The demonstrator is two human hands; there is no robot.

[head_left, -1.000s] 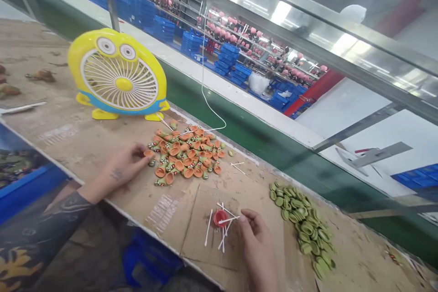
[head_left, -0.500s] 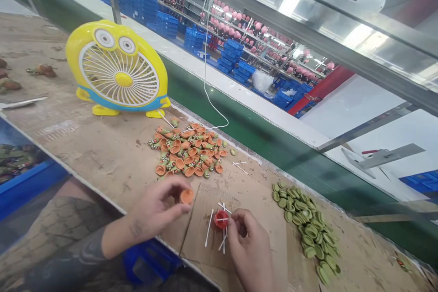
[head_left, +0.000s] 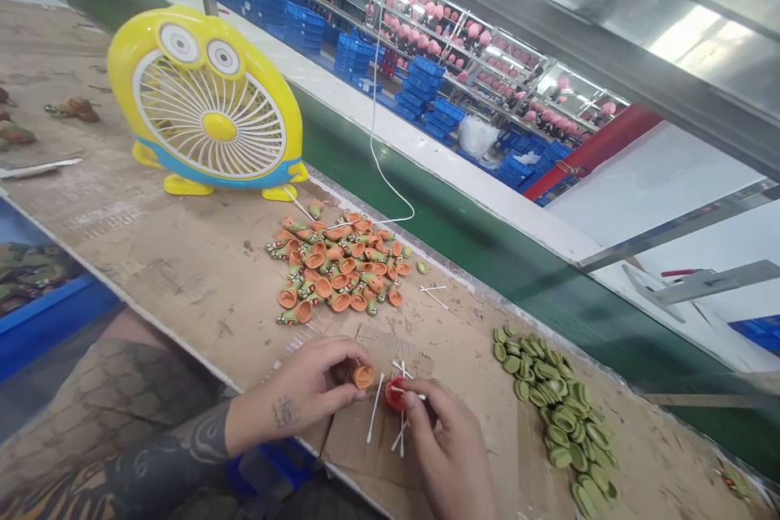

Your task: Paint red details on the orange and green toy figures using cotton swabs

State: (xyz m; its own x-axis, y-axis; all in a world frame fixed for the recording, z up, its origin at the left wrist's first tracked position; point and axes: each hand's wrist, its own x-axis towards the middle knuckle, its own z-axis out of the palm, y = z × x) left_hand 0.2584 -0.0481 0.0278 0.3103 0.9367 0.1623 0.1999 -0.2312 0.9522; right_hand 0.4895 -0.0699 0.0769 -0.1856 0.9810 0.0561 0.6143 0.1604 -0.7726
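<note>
Blue bin point(head_left: 36, 301) sits below the counter's point(head_left: 183, 260) near-left edge, low and within reach of the left arm; its contents are blurred, greenish pieces at best guess.

Yellow cartoon-face fan point(head_left: 207, 101) stands upright toward the far-left edge, grille facing the work spot, probably for airflow over the parts. Its white cable point(head_left: 378, 138) rises from the pile area and runs up past the far edge.

Pile of orange cone pieces point(head_left: 338, 268) lies mid-counter, just ahead of the left hand, so it reads as feed stock on that side.

Left hand point(head_left: 305, 394) is near the front edge, fingers closed around one orange cone piece point(head_left: 364, 376), open end turned toward the right hand, likely so the inside is reachable.

Red cap point(head_left: 395, 394) sits on the cardboard sheet point(head_left: 378, 455) at the front edge, between both hands, loose cotton swabs point(head_left: 373, 421) lying around it. It looks like a small dip pot, but what is in it is not visible.

Right hand point(head_left: 448, 447) pinches a cotton swab point(head_left: 407, 395) with its tip over the red cap.

Two spare swabs point(head_left: 434, 292) lie apart near the far edge.

Green cap pieces point(head_left: 557, 414) are heaped toward the right end, just beside the right hand, kept separate from the orange stock.

No readable brand, label or writing anywhere; the mark on the left wrist is too small to read.
</note>
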